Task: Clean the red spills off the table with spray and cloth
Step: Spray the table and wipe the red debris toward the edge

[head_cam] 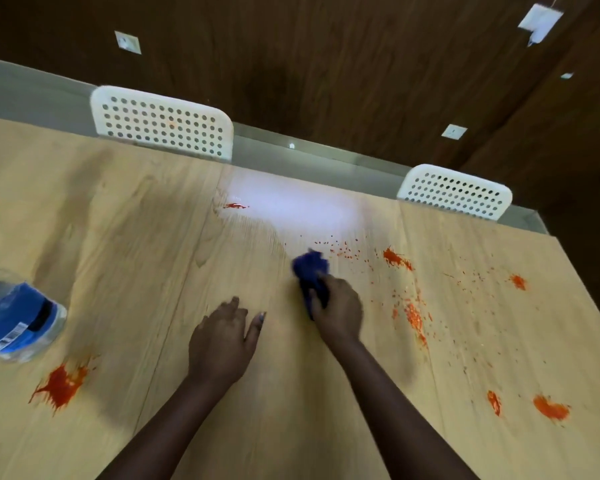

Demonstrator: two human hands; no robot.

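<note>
I see the table (pixel 153 237) dotted with red spills (pixel 61 384) (the thickest scatter lies right of centre). My left hand (pixel 222 341) rests flat, fingers spread and holding nothing. My right hand (pixel 338 311) grips the cloth (pixel 310 268), fingers curled round its bunched lower end, the rest poking out beyond them onto the wood.

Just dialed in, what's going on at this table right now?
A person is cleaning red spills off a wooden table. The right hand grips a bunched blue cloth pressed to the tabletop near a scatter of red specks. The left hand is open, low over the table or resting on it. Much red remains: a big splat near left, smears to the right. A blue-labelled container sits at the left edge.
</note>
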